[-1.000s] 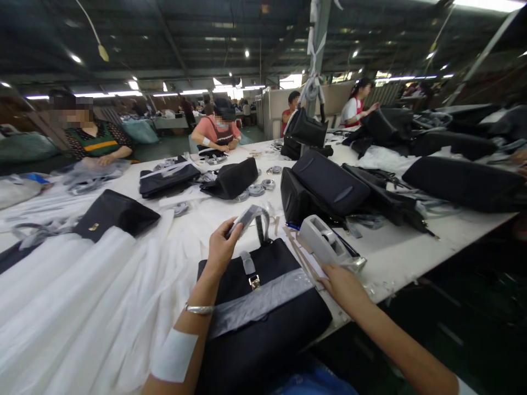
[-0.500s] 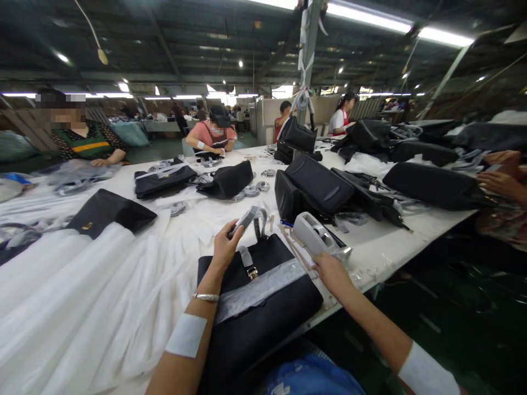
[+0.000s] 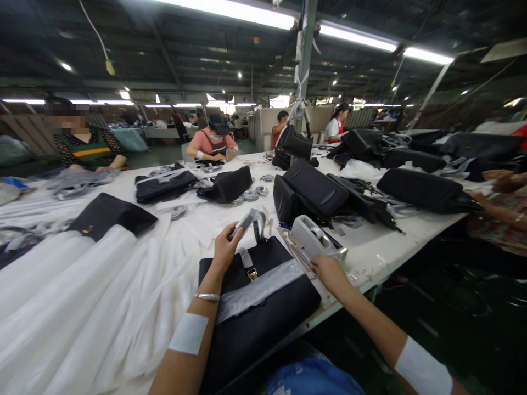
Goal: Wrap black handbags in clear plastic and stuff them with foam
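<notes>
A black handbag [image 3: 263, 307] lies flat in front of me, with a plastic-wrapped band across it and a gold clasp [image 3: 252, 273]. My left hand [image 3: 224, 246] is closed around the bag's grey-wrapped handle [image 3: 245, 220], lifting it above the bag's far edge. Beside the bag's right edge, my right hand [image 3: 331, 274] has its fingers bent together over thin brown strips [image 3: 298, 249]. What the fingertips pinch, if anything, is hidden. A grey tape dispenser [image 3: 315, 236] stands just beyond that hand.
White wrapping sheets [image 3: 111, 318] spread across the left of the table. Several black bags, such as one bag [image 3: 317, 186], crowd the far and right side. Coiled wrapped straps [image 3: 251, 195] lie mid-table. Co-workers sit across the table; another person's hands [image 3: 489, 197] are at the right.
The view has shifted slightly. My left hand keeps its hold on the handle, and my right hand stays by the strips with hardly any movement.
</notes>
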Available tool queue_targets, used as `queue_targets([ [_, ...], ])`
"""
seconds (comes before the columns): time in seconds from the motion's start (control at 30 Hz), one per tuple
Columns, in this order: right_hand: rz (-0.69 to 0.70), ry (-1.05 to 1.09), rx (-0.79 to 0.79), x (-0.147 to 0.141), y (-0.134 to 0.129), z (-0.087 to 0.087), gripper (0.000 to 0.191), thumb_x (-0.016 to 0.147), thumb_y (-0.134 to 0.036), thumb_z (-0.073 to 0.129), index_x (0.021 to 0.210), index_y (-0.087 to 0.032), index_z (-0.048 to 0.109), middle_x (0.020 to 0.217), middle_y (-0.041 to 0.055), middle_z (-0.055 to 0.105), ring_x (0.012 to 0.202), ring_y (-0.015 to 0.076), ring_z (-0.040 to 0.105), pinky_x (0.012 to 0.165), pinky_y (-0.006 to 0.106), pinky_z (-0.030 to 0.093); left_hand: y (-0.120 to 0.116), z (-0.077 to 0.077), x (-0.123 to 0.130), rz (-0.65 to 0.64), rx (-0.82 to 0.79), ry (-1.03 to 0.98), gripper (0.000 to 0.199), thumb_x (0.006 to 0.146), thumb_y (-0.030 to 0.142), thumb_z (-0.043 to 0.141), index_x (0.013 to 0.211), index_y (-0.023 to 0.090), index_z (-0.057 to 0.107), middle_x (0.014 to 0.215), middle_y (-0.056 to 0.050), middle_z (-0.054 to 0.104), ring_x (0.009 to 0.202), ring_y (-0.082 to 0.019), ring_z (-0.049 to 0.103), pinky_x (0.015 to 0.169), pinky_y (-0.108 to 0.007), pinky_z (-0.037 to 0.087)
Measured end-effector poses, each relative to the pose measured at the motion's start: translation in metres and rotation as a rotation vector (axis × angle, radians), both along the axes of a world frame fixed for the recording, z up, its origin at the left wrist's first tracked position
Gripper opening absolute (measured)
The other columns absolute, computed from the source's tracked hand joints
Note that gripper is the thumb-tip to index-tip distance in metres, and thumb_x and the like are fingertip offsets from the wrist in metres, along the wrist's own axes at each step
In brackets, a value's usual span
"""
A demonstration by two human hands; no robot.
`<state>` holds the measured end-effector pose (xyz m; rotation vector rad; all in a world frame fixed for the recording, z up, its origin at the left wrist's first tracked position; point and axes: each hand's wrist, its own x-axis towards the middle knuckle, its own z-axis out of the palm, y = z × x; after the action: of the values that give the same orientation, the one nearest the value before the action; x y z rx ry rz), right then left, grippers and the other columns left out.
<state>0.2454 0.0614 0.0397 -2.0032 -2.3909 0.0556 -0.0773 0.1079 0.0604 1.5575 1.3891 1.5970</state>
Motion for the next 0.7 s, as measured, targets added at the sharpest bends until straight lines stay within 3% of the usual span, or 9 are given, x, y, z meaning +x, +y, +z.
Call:
queue_targets([
  [0.23, -0.018, 0.053, 0.021, 0.004, -0.002, 0.003, 0.027, 0.092, -0.020, 0.049, 0.097, -0.017, 0.075, 0.093, 0.0111, 0.072, 0.092, 0.0236, 0.065, 0.079, 0.030, 0.041, 0.003, -0.004, -0.003, -0.023, 0.019, 0.005, 0.046, 0.084, 0.048, 0.061, 0.114, 0.014, 0.067, 0.106, -0.009, 0.070, 0.099, -0.023, 0.063, 0.090, -0.034, 0.046],
  [0.37, -0.106, 0.143, 0.142, 0.004, -0.009, 0.006, 0.029, 0.093, -0.026, 0.046, 0.101, -0.021, 0.073, 0.100, 0.0095, 0.072, 0.093, 0.0249, 0.065, 0.074, 0.031, 0.042, 0.003, -0.004, -0.004, -0.023, 0.012, -0.002, 0.046, 0.083, 0.048, 0.061, 0.114, 0.015, 0.067, 0.105, -0.008, 0.071, 0.097, -0.023, 0.064, 0.088, -0.033, 0.047],
  [0.47, -0.130, 0.333, 0.188, 0.002, -0.009, 0.008, 0.024, 0.090, -0.033, 0.052, 0.096, -0.022, 0.073, 0.097, 0.0062, 0.073, 0.088, 0.0228, 0.066, 0.072, 0.030, 0.045, 0.002, -0.003, -0.004, -0.013, 0.009, 0.004, 0.045, 0.084, 0.048, 0.061, 0.114, 0.015, 0.067, 0.103, -0.007, 0.071, 0.096, -0.022, 0.064, 0.087, -0.033, 0.047],
  [0.6, -0.080, 0.695, 0.127, -0.012, -0.002, 0.017, 0.027, 0.086, -0.043, 0.055, 0.087, -0.022, 0.071, 0.085, 0.0035, 0.074, 0.076, 0.0196, 0.067, 0.070, 0.028, 0.048, 0.001, -0.003, -0.003, -0.008, 0.016, 0.011, 0.043, 0.085, 0.048, 0.060, 0.114, 0.016, 0.068, 0.105, -0.007, 0.071, 0.096, -0.022, 0.064, 0.088, -0.032, 0.047],
  [0.7, -0.061, 0.793, 0.121, -0.024, 0.004, 0.027, 0.028, 0.085, -0.045, 0.055, 0.085, -0.022, 0.070, 0.080, 0.0025, 0.073, 0.073, 0.0194, 0.066, 0.067, 0.028, 0.048, 0.001, -0.003, -0.003, -0.006, 0.013, 0.012, 0.043, 0.085, 0.047, 0.061, 0.113, 0.016, 0.068, 0.104, -0.007, 0.071, 0.095, -0.022, 0.064, 0.087, -0.031, 0.047],
])
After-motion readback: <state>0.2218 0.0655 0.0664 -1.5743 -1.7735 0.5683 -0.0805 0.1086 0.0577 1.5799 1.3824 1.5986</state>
